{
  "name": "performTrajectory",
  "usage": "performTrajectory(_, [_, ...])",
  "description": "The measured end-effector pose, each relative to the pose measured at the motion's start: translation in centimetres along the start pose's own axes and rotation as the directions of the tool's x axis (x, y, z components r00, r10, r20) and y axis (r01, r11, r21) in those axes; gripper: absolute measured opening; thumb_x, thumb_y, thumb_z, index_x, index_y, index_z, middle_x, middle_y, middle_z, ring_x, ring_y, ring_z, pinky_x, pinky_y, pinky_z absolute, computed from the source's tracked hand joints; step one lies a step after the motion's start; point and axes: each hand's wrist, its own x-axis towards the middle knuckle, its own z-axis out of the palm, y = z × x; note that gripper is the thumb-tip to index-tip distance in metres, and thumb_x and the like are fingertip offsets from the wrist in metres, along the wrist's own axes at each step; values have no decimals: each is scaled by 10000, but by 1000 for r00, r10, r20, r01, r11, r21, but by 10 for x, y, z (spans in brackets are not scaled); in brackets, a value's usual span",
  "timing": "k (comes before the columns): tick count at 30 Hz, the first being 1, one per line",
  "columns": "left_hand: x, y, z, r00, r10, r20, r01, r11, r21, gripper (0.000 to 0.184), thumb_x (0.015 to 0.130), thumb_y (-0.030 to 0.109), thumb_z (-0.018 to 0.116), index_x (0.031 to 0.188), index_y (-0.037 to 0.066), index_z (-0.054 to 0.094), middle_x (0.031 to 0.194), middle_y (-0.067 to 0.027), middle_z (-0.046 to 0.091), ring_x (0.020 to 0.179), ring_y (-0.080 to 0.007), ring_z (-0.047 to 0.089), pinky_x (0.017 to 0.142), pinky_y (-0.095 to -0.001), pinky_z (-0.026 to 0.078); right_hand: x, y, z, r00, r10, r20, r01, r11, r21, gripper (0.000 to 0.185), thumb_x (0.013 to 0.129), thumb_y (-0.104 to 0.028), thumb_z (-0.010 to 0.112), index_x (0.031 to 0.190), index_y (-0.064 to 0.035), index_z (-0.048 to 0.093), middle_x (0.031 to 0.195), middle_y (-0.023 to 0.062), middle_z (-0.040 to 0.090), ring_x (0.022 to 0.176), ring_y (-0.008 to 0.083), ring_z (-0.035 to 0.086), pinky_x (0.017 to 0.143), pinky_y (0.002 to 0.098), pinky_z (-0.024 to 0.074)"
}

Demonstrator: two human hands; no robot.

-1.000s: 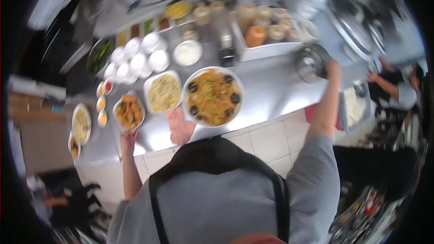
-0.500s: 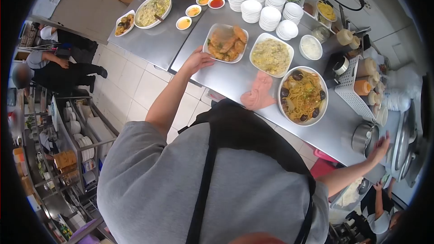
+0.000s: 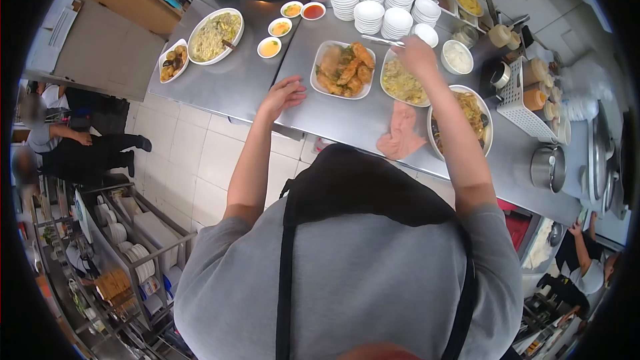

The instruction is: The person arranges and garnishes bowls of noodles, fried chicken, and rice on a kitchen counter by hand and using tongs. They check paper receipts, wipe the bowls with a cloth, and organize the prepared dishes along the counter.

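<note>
My right hand (image 3: 417,57) is closed on metal tongs (image 3: 381,41), held over the square white dish of fried rice (image 3: 399,81). Fingers apart and empty, my left hand (image 3: 283,97) hovers at the counter beside the square dish of fried chicken pieces (image 3: 345,70). My right forearm partly covers the round plate of noodles (image 3: 481,112). A crumpled pink cloth (image 3: 401,131) lies at the counter's front edge, below the rice dish.
Stacked white bowls (image 3: 397,21), a bowl of white contents (image 3: 457,57) and small sauce dishes (image 3: 269,47) stand behind. A bottle basket (image 3: 517,107) and a steel pot (image 3: 548,168) are right. An oval rice plate (image 3: 215,37) is left. Other people stand at both sides.
My right hand has moved from beside the steel pot to above the rice dish and now holds tongs. My left hand has let go of the chicken dish and moved slightly left.
</note>
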Motion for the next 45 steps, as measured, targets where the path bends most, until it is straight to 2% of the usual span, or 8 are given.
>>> performTrajectory(9, [-4,-3,-23,999,27,-21,-27,1000,-14,375,879,233,472,1194,36,418,1066,-114,548,925,-196,564,798,-308,456,32,-31,10,987,-161,13,155,925,-347,225,721,-241,618,800,-31,638,879,139,597,840,296,567,718,398,452])
performTrajectory(19, [-1,-2,-28,1000,18,-18,-20,994,-110,349,871,188,478,1172,17,430,1039,-125,556,917,-226,576,791,-319,472,34,-47,10,962,-253,102,273,887,-372,120,660,-74,602,769,-48,645,839,98,614,899,246,543,717,364,409])
performTrajectory(25, [0,-6,-30,999,48,-7,-49,980,-192,342,868,144,468,1169,-8,414,1032,-145,555,938,-242,577,800,-315,480,21,-15,10,783,-621,-41,602,772,-205,206,661,-85,611,866,-67,608,919,27,573,885,211,507,732,324,397])
performTrajectory(27, [-1,-6,-29,999,50,-15,-52,978,-204,338,870,135,459,1171,-12,412,1032,-150,555,948,-243,575,801,-313,481,19,-9,15,560,-788,-257,794,599,-108,209,667,-5,573,863,-75,589,856,45,553,870,219,509,711,331,397])
performTrajectory(30, [0,-6,-27,999,42,-32,-47,976,-211,334,872,130,452,1170,-15,411,1034,-158,556,950,-243,576,802,-313,483,19,-1,24,491,-829,-269,841,531,-104,254,680,-17,569,922,-95,571,870,27,547,875,207,508,734,321,401])
performTrajectory(37, [1,-8,-26,998,36,-57,-47,978,-205,321,881,132,435,1165,-16,417,1031,-163,559,951,-245,577,797,-311,487,15,15,30,546,-789,-283,831,552,64,263,691,-103,608,950,-86,562,912,43,546,908,232,503,782,350,412])
performTrajectory(42, [2,-8,-23,993,20,-113,-40,984,-175,314,887,138,422,1162,-13,417,1040,-169,559,963,-242,575,802,-307,484,2,14,-4,723,-644,-251,687,706,170,353,651,-64,630,994,-53,545,946,86,532,892,272,496,770,361,419])
performTrajectory(45, [4,-10,-24,993,18,-116,-38,986,-165,315,892,145,412,1165,-12,413,1044,-173,558,964,-243,575,803,-308,484,-14,31,-13,702,-702,-122,711,701,58,350,646,-51,608,990,-59,548,947,76,536,897,258,501,768,352,417])
